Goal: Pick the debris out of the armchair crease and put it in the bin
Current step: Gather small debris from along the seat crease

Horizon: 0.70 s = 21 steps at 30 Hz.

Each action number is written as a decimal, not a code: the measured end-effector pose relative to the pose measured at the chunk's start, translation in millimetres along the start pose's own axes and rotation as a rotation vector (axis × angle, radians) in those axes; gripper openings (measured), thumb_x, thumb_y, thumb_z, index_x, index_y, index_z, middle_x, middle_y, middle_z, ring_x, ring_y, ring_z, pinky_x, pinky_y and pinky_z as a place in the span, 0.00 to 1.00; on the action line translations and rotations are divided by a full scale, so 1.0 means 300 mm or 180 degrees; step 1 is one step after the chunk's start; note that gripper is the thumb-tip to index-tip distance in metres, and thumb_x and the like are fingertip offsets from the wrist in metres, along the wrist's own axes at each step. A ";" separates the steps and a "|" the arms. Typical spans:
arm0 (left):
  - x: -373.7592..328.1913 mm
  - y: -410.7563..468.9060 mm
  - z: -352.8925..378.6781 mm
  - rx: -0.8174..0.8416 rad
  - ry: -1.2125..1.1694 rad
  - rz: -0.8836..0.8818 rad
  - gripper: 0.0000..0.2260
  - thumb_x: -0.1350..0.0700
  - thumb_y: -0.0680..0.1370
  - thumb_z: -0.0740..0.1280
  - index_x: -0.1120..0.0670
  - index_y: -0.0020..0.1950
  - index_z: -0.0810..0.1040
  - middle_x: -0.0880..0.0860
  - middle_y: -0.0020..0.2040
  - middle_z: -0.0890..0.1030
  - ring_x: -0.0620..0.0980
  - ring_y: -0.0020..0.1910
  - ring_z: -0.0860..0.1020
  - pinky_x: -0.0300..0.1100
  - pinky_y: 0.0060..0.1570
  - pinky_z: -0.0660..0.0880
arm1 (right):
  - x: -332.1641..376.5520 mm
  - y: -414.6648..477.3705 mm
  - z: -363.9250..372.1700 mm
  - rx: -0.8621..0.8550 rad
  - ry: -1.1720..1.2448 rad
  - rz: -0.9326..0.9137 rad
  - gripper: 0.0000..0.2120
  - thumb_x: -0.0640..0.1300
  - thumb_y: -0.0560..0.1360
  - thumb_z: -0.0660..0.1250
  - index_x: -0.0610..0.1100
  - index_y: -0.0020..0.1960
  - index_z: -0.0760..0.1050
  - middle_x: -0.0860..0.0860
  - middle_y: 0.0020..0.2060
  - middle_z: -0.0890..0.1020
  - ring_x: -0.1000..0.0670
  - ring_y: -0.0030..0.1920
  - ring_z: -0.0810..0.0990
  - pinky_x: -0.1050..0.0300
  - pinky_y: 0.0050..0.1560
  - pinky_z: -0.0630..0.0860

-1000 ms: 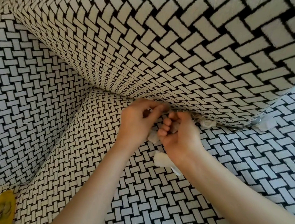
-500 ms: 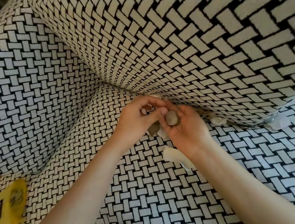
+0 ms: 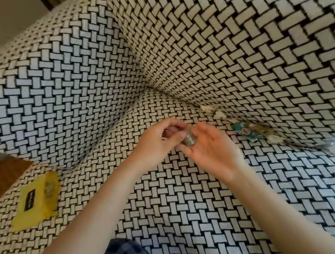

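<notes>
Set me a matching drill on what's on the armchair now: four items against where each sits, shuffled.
Things:
1. yellow packet
2. teal wrapper
3. silvery round stack
4. white scraps

Places:
A. between the left hand and right hand
B. in the crease, nearest the corner
C. flat on the seat, far left
D. in the crease, right of the white scraps

Pairs: 1-C, 2-D, 3-A, 4-B

left hand pinches silvery coin stack resting on right hand fingers; teal wrapper, scraps in armchair crease.
</notes>
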<state>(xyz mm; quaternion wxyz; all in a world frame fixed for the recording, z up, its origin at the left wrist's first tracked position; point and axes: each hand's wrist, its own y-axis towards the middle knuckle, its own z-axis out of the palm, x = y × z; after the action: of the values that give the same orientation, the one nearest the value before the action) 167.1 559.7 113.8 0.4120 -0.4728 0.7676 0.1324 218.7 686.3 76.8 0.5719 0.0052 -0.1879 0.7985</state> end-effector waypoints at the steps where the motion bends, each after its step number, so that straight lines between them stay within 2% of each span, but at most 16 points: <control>1: 0.012 -0.020 -0.027 0.0006 0.0055 -0.0037 0.08 0.54 0.76 0.66 0.44 0.53 0.75 0.41 0.46 0.78 0.37 0.46 0.76 0.27 0.45 0.74 | -0.024 0.009 0.018 -0.0006 -0.0084 0.0040 0.24 0.45 0.74 0.56 0.31 0.64 0.68 0.37 0.58 0.76 0.43 0.63 0.74 0.51 0.64 0.71; 4: 0.059 -0.082 -0.103 -0.0177 0.0027 -0.0183 0.08 0.55 0.75 0.67 0.45 0.52 0.76 0.41 0.47 0.78 0.39 0.47 0.76 0.32 0.49 0.75 | -0.105 0.040 0.087 -0.0082 -0.0278 0.0110 0.19 0.42 0.75 0.54 0.31 0.60 0.71 0.39 0.54 0.79 0.45 0.57 0.78 0.53 0.59 0.74; 6: 0.097 -0.125 -0.145 -0.0348 -0.0102 -0.0267 0.07 0.56 0.75 0.67 0.45 0.50 0.76 0.42 0.47 0.79 0.39 0.48 0.76 0.31 0.49 0.73 | -0.170 0.061 0.133 -0.0128 -0.0403 0.0150 0.14 0.38 0.78 0.53 0.33 0.54 0.74 0.41 0.49 0.82 0.48 0.51 0.81 0.55 0.55 0.76; 8: 0.138 -0.167 -0.179 -0.0552 -0.0201 -0.0351 0.08 0.58 0.76 0.66 0.44 0.48 0.75 0.40 0.46 0.78 0.38 0.48 0.76 0.31 0.49 0.73 | -0.238 0.091 0.165 -0.0158 -0.0562 0.0246 0.13 0.34 0.78 0.53 0.33 0.51 0.75 0.42 0.46 0.83 0.49 0.49 0.82 0.57 0.52 0.78; 10: 0.189 -0.209 -0.211 -0.0817 -0.0306 -0.0525 0.08 0.58 0.77 0.65 0.45 0.50 0.75 0.37 0.46 0.76 0.35 0.47 0.74 0.28 0.47 0.72 | -0.318 0.131 0.197 -0.0159 -0.0798 0.0425 0.12 0.31 0.78 0.52 0.31 0.51 0.74 0.40 0.48 0.82 0.47 0.52 0.80 0.57 0.52 0.78; 13: 0.265 -0.262 -0.242 -0.1191 -0.0334 -0.0688 0.07 0.59 0.78 0.62 0.50 0.53 0.76 0.39 0.46 0.75 0.33 0.44 0.72 0.21 0.39 0.70 | -0.423 0.198 0.244 -0.0365 -0.0899 0.0677 0.13 0.32 0.79 0.50 0.30 0.57 0.71 0.37 0.54 0.78 0.44 0.57 0.77 0.54 0.54 0.76; 15: 0.310 -0.287 -0.267 -0.1428 -0.0249 -0.0745 0.07 0.60 0.79 0.61 0.50 0.53 0.76 0.41 0.48 0.76 0.37 0.46 0.74 0.24 0.42 0.70 | -0.471 0.240 0.279 -0.0501 -0.0838 0.0776 0.15 0.31 0.80 0.49 0.28 0.63 0.67 0.34 0.61 0.74 0.41 0.64 0.72 0.49 0.59 0.72; 17: 0.344 -0.306 -0.298 -0.1618 -0.0320 -0.0802 0.08 0.62 0.78 0.61 0.52 0.53 0.76 0.44 0.48 0.76 0.42 0.49 0.74 0.28 0.45 0.69 | -0.512 0.270 0.311 -0.0540 -0.0850 0.0824 0.16 0.31 0.79 0.49 0.27 0.65 0.64 0.33 0.64 0.71 0.40 0.66 0.70 0.49 0.61 0.69; 21: 0.417 -0.357 -0.364 -0.1943 -0.0311 -0.0884 0.09 0.63 0.78 0.61 0.52 0.53 0.76 0.43 0.45 0.76 0.37 0.44 0.74 0.20 0.40 0.69 | -0.599 0.314 0.361 -0.0456 -0.1030 0.0970 0.17 0.30 0.79 0.48 0.28 0.66 0.65 0.35 0.65 0.70 0.41 0.67 0.69 0.48 0.65 0.67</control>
<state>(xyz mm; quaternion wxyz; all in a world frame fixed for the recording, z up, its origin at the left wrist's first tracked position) 174.4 362.3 107.3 0.3018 -0.6674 0.6002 0.3213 172.2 463.4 109.6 0.4061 0.0641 -0.3320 0.8489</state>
